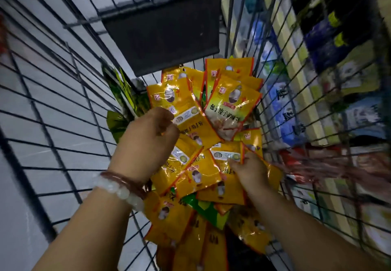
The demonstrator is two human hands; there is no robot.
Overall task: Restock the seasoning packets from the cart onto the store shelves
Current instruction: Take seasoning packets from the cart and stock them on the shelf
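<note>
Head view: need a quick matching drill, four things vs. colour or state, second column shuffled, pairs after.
Column 1:
1. left hand
2. right hand
3. child-seat flap at the far end of the cart
4. packet wedged at the cart's left wall

Column 2:
A. green
B. pinches the edge of a yellow packet low in the pile
C. dark, flat against the wire
D. grips a yellow packet, beaded bracelets at the wrist

Pairs: 1-D, 2-B, 3-C, 4-A
</note>
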